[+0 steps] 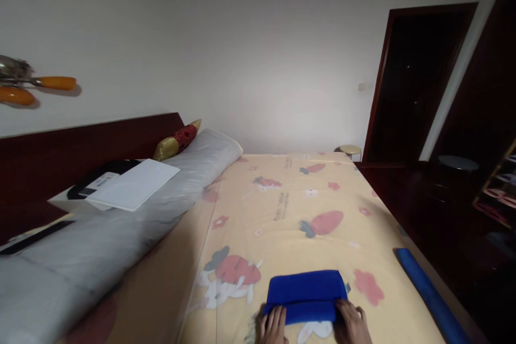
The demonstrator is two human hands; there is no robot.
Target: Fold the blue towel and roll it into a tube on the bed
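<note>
A bright blue folded cloth [305, 286] lies on the patterned bedsheet [278, 242] near the bottom of the head view. Its near edge is turned over into a thick fold. At the near left corner, my left hand [274, 326] has its fingers curled over that fold. My right hand [355, 322] grips the near right corner in the same way. Both thumbs and the underside of the cloth are hidden.
A long blue roll [431, 295] lies along the bed's right edge. On the left, a grey covered bolster [121, 242] carries a white board [135, 184] and papers. A red and gold pillow [179, 141] leans by the headboard [80, 145]. Stools [350, 149] stand beyond the bed.
</note>
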